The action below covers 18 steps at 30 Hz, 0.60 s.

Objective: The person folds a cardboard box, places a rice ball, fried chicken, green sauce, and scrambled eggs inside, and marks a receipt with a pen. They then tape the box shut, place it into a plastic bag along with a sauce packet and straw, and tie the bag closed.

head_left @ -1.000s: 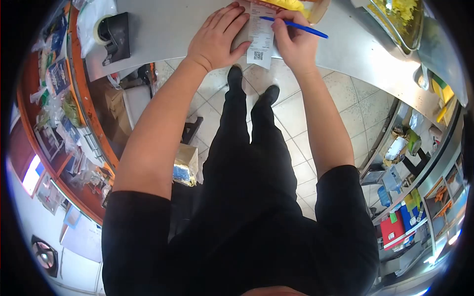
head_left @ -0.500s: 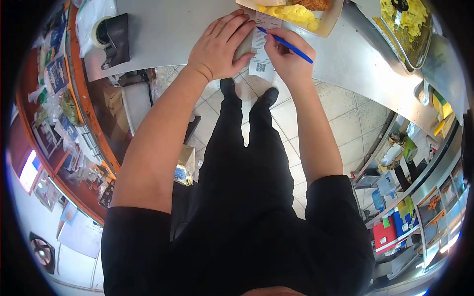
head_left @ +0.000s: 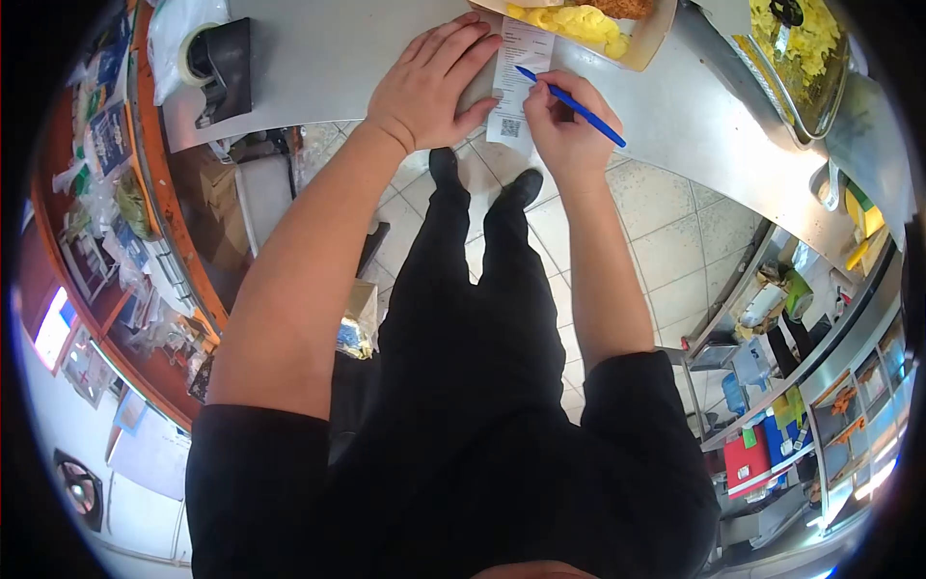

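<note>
A blue pen point(head_left: 585, 113) is pinched in my right hand point(head_left: 571, 130), its tip over the right side of a printed receipt point(head_left: 522, 60). The receipt has a QR code near its lower end, which hangs past the counter's front edge. My left hand point(head_left: 432, 85) lies flat with fingers stretched on the metal counter point(head_left: 318, 58), thumb at the receipt's left edge. Just beyond the receipt stands a cardboard food tray point(head_left: 648, 43) with yellow food point(head_left: 579, 27) and a brown breaded piece point(head_left: 623, 8).
A black tape dispenser point(head_left: 228, 77) sits on the counter at the left, beside a clear plastic bag point(head_left: 181, 48). At the right is a metal pan point(head_left: 805, 106) of yellow food. Cluttered shelves line both sides, and a tiled floor point(head_left: 666, 227) lies below.
My right hand and the pen have shifted slightly down and right, and the pen tip is lower along the receipt. The left hand stays in place.
</note>
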Tool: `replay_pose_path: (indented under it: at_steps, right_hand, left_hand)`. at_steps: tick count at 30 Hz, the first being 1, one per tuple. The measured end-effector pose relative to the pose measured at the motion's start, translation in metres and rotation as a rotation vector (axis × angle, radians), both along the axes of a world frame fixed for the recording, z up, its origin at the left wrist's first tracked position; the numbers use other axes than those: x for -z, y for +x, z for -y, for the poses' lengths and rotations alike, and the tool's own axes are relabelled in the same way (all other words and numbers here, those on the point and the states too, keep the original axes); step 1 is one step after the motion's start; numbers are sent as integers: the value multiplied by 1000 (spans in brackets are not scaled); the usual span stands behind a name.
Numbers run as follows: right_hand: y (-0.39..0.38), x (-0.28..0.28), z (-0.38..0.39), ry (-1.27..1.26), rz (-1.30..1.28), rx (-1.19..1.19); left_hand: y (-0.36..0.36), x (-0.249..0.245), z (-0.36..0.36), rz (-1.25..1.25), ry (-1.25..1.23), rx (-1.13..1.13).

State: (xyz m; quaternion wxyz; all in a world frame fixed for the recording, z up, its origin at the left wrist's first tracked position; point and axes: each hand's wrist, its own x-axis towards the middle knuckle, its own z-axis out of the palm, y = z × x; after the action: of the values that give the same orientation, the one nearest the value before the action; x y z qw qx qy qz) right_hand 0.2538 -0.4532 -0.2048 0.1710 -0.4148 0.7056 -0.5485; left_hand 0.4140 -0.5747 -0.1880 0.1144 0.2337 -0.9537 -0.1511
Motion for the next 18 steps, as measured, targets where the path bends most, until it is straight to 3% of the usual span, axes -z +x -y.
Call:
replay_pose_path:
  at_steps: [4,6,9,12,16,18]
  right_hand:
    - [5,2,5,-19,-37,43]
    - [5,3,5,-31,-118,-43]
    - [5,3,4,16,-33,75]
    - [4,4,2,-22,-90,-37]
    - [4,1,1,13,-16,72]
    - [3,0,3,-49,-110,-77]
  left_hand:
    - [-5,-9,-1,-1,-6,17]
    - [-4,-10,-2,-4,-7,21]
    - [-5,-11,-1,6,-7,15]
    - [-5,-11,-3,-17,-11,13]
    - [-5,-12,-2,-11,-6,16]
    - [-5,-11,-3,-5,-12,13]
